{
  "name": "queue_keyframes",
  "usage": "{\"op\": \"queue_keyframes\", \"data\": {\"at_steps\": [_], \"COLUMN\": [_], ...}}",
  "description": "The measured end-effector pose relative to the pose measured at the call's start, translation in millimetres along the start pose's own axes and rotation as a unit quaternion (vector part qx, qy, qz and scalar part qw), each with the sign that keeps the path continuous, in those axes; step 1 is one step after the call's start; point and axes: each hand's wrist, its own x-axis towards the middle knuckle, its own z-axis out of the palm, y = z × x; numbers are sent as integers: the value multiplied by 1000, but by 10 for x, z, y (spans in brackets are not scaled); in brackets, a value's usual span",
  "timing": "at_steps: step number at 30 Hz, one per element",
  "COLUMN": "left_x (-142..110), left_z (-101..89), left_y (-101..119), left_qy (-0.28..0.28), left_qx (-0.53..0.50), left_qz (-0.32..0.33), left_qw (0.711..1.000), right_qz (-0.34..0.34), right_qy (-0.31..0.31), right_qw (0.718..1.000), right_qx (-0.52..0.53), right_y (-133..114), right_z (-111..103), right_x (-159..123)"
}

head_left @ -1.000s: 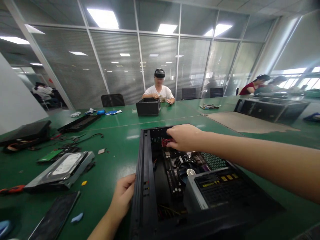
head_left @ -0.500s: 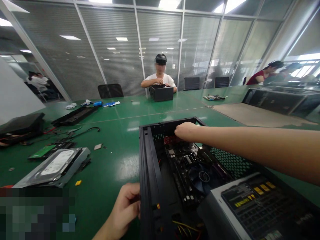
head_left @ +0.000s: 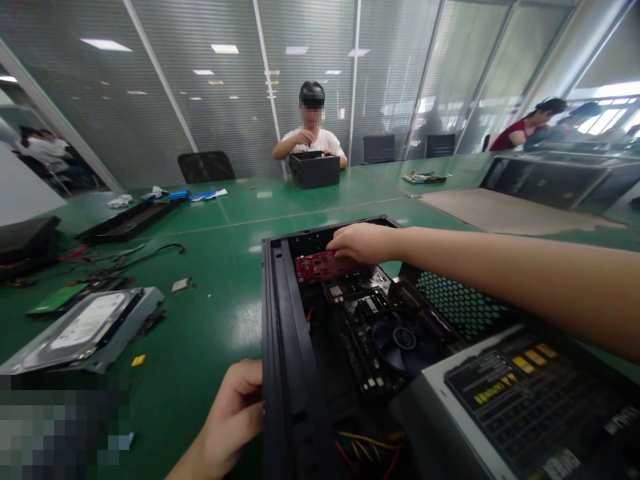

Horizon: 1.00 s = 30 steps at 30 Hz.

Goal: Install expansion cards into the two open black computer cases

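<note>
table (head_left: 230, 313), green and wide, carries everything here. on its near side lies a black computer case (head_left: 280, 333), its uncovered side facing up. inside, along the floor, is the dark motherboard (head_left: 355, 337), with the power supply (head_left: 505, 393) in the near right part of the case, its label uppermost. a hard drive (head_left: 85, 327) in a metal bracket rests on the table, well apart on the left.

the left hand (head_left: 234, 408) is at the outer left wall of the case, fingers curled; their tips are partly hidden, so i cannot tell whether that grip is clasping the case or only leaning on it. the right hand (head_left: 364, 243) reaches in at the far end, its grip pinched on the upper edge of a red circuit card (head_left: 316, 267), which stands tilted inside the case near the far wall. whether the card's lower edge sits in a slot cannot be seen.

the card looks light, thin and stiff, and is probably fragile across its parts; its edges or corners would be the safest hold. the cooling fan (head_left: 400, 340) is smaller, apart from the hand. smallest is a yellow piece (head_left: 139, 361) on the table.
</note>
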Motion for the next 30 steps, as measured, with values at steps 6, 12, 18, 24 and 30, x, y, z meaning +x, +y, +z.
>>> {"op": "queue_keyframes", "data": {"at_steps": [6, 12, 18, 24, 30], "left_x": [-63, 62, 94, 74, 43], "left_z": [-42, 28, 115, 94, 93], "left_y": [-2, 106, 178, 130, 111], "left_qy": [75, -38, -78, -86, -79], "left_qx": [40, 67, 67, 58, 42], "left_qz": [-38, 13, 41, 34, 29], "left_qw": [996, 997, 994, 994, 996], "right_qz": [-34, 53, 97, 114, 153], "right_qy": [-38, -50, -105, -117, -132], "right_qw": [998, 992, 979, 975, 972], "right_qx": [26, -102, -146, -150, -122], "right_y": [34, -67, -206, -161, -109], "right_z": [14, -45, -88, -54, 19], "right_x": [-14, -33, -40, -14, 13]}}
